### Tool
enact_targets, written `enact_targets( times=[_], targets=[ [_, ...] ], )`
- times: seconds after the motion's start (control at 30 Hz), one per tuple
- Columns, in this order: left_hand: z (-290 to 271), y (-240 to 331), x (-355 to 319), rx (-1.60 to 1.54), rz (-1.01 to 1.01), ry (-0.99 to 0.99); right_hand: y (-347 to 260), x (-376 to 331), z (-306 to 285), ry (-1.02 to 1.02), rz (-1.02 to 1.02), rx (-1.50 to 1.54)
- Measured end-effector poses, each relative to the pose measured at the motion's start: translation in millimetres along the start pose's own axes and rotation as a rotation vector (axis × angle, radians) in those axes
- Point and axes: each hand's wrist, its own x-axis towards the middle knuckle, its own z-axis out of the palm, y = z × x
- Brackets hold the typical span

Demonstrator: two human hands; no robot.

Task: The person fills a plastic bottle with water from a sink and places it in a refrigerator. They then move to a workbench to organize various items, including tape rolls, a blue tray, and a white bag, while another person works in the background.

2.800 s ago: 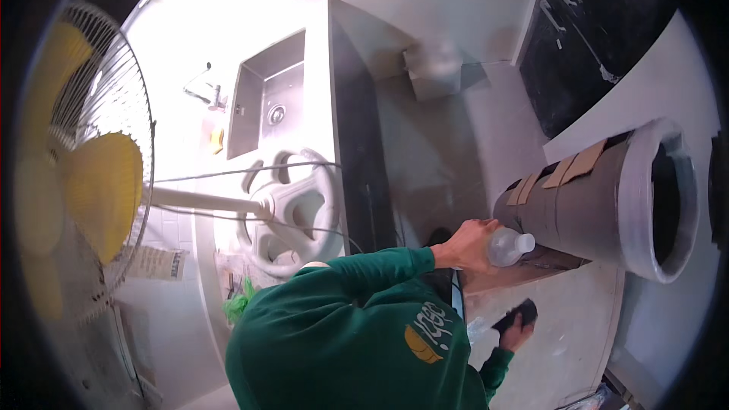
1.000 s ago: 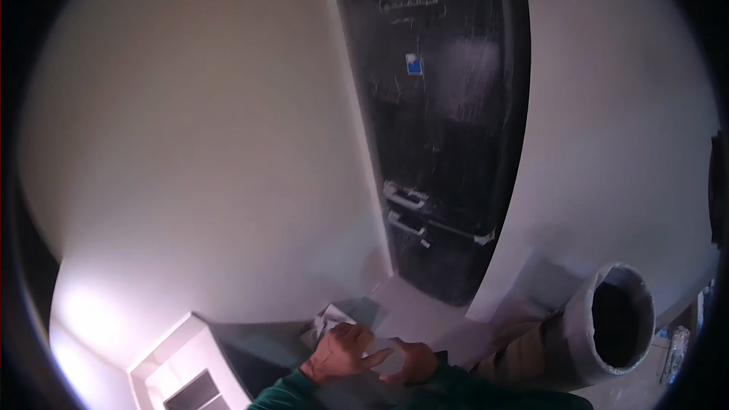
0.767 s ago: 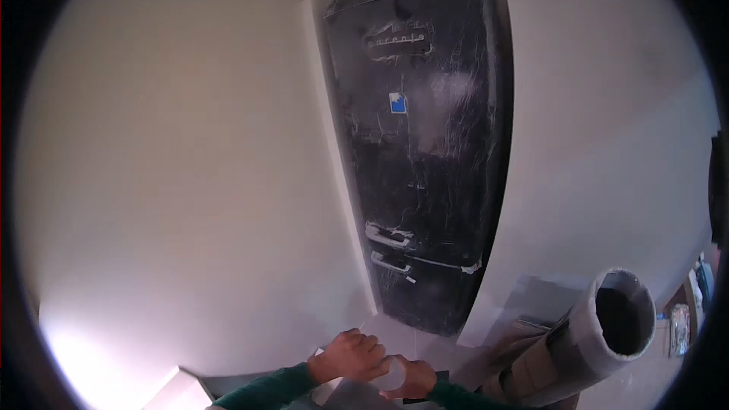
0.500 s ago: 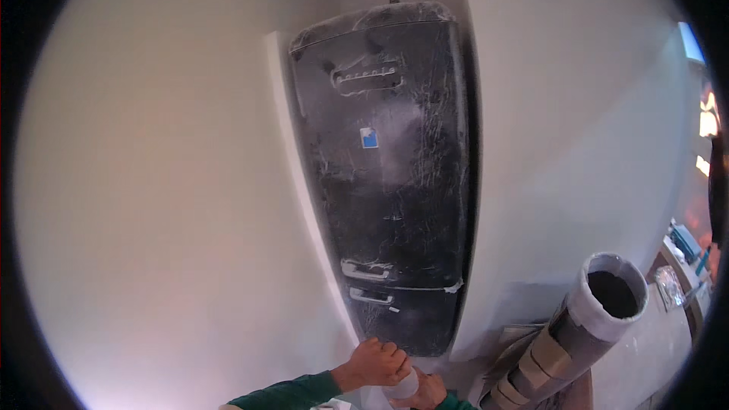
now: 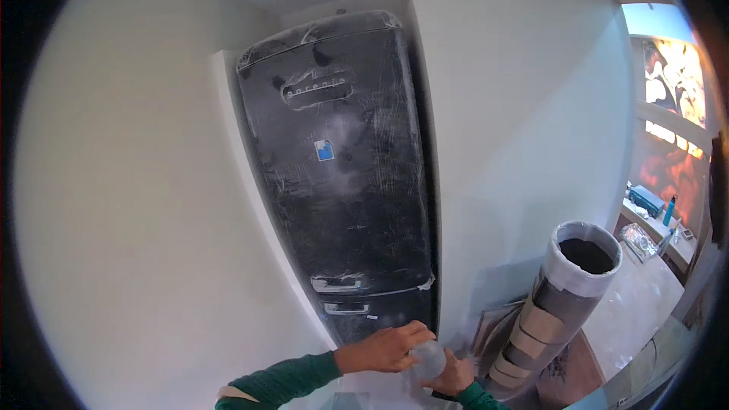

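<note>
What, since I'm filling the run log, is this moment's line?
left hand: at bottle | right hand: gripping bottle | tube: right of hands, open end up | fridge: ahead, shut

Bottle [image 5: 430, 362] between hands [image 5: 383, 350], fridge [image 5: 345, 205] behind (tube [image 5: 558, 311] right)

Hands [image 5: 383, 351] [image 5: 457, 373] on a clear bottle [image 5: 430, 361], dark fridge [image 5: 353, 216] beyond

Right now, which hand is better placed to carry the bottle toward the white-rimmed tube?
Probably the right hand: it grips the bottle from the right, nearer the white-rimmed tube; the left hand sits farther left.
</note>
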Motion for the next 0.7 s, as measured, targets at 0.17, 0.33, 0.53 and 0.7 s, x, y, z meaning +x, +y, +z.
enact_targets(
  times=[0.17, 0.33, 0.53, 0.7],
  targets=[
    [-13, -13, 31, -0.149, 0.185, -0.159, -6, -2, -53, -0.029, 0.02, -0.049],
    [-3, -7, 66, 0.031, 0.21, -0.053, 10, -2, -78, -0.027, 0.046, -0.034],
    [9, -4, 104, 0.377, 0.04, -0.158, 37, 6, -92, -0.011, 0.071, -0.062],
    [0, 2, 121, -0.027, 0.393, 0.04, 69, 9, -93, 0.083, 0.037, -0.045]
  ],
)
